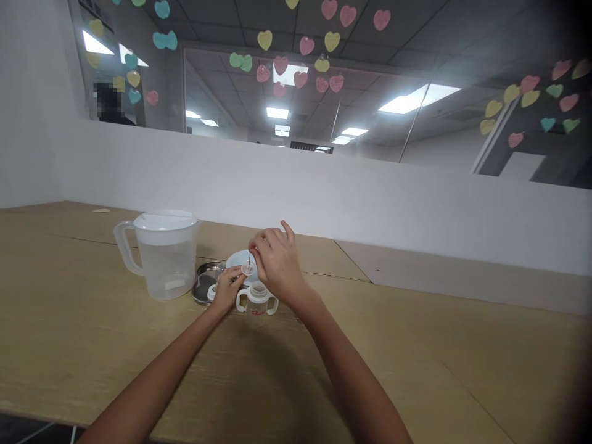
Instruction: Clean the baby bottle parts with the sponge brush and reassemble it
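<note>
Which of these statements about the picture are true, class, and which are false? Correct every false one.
1. The lidded pitcher stands to the left of the metal tray. True.
2. The two-handled bottle is closed with a lid. False: its mouth is open.
3. The right hand pinches a thin dark stick. True.
4. The left hand is empty. False: its fingers hold a small clear round piece.
5. The sticky notes are heart-shaped. True.
</note>
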### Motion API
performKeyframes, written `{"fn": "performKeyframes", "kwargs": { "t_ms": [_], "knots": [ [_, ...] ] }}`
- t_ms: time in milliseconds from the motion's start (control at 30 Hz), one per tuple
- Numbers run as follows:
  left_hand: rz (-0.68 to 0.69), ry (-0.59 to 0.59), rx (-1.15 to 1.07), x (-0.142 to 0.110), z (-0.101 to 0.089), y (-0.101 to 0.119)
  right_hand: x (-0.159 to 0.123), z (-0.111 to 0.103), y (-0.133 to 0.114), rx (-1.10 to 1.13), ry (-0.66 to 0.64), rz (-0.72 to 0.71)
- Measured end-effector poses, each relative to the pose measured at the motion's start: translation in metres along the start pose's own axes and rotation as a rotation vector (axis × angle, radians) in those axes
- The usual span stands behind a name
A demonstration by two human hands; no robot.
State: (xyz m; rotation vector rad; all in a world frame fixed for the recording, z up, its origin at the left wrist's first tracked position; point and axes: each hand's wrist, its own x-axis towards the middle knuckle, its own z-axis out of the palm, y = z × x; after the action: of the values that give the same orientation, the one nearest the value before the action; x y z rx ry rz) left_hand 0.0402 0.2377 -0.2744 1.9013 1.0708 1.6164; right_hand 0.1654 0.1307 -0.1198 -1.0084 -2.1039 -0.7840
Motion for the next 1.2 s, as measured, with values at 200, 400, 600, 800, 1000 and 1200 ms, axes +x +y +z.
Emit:
{"fn": "performKeyframes", "kwargs": {
  "t_ms": [200,400,600,800,1000,1200],
  "knots": [
    [0.040,0.001,-0.003,0.003,-0.002,0.001,0.002,-0.005,0.001,0.012,0.047,0.021],
    [0.048,-0.023,0.077,0.001,-0.001,-0.001,0.004,-0.025,-0.005,0.070,0.167,0.052],
    [0.027,-0.007,0.221,0.001,-0.007,0.012,0.005,-0.034,0.026,0.164,0.302,0.172],
    [0.149,-0.234,0.683,0.027,-0.022,0.032,-0.005,0.020,0.080,0.236,-0.009,0.411],
    [-0.069,-0.523,0.533,0.062,-0.008,0.022,-0.018,0.050,0.088,-0.096,-0.484,0.545],
    [-0.125,-0.465,0.177,0.071,0.003,0.017,-0.034,0.075,0.089,-0.145,-0.658,0.639]
  ]
}}
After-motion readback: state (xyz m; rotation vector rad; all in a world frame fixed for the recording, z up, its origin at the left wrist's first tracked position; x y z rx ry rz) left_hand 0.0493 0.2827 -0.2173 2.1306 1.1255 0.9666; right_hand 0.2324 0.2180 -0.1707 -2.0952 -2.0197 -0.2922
